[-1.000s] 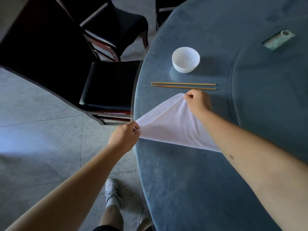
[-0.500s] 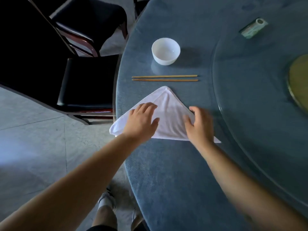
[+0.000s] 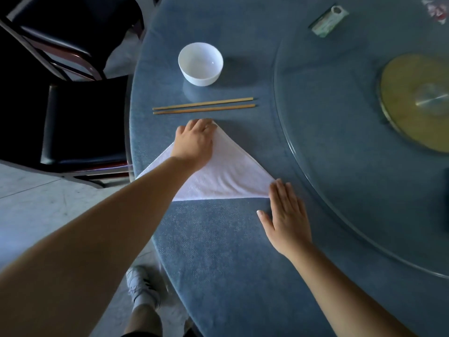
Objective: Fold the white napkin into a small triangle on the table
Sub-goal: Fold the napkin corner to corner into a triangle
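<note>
Both hands had spread apart: left hand (image 3: pixel 194 144) flat on the napkin (image 3: pixel 228 173) apex, right hand (image 3: pixel 285 215) released at its right corner, smoothing the triangle near the bench (image 3: pixel 218 251) edge.

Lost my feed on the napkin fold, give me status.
Left hand on napkin apex, right hand flat at its right corner. Napkin one large triangle, left tip overhanging table. Chopsticks just beyond, clear.
</note>
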